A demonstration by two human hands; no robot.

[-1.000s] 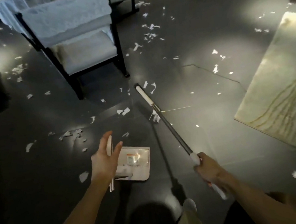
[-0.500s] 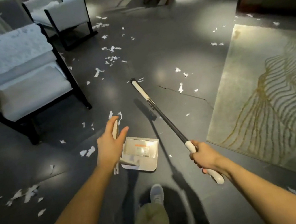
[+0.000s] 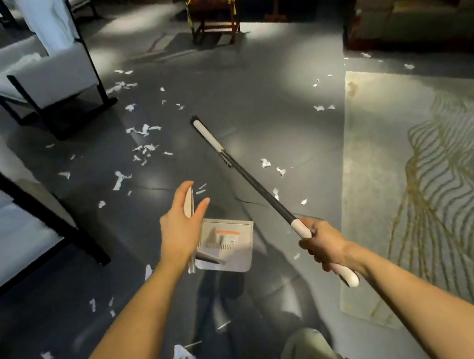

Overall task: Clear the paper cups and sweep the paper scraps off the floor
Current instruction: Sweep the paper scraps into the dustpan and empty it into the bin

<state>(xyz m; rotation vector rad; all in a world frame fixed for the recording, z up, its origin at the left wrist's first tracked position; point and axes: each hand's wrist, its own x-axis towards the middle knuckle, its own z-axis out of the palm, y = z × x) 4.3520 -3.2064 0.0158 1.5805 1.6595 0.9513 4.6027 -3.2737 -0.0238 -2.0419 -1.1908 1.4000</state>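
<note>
Grips unchanged: one dustpan [image 3: 230, 245] held by left hand [image 3: 181, 233], one broom [image 3: 247, 174] clasped by right hand [image 3: 323, 243]; paper scraps [image 3: 145, 150] uncounted, 11 o'clock.

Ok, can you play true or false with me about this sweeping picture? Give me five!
1. The right hand grips the broom. True.
2. The dustpan is full of paper. False: no scraps show in it, only a label.
3. Paper scraps lie on the dark floor. True.
4. The rug is on the person's left. False: it is on their right.
5. The left hand holds a paper cup. False: it holds the dustpan's handle.
</note>
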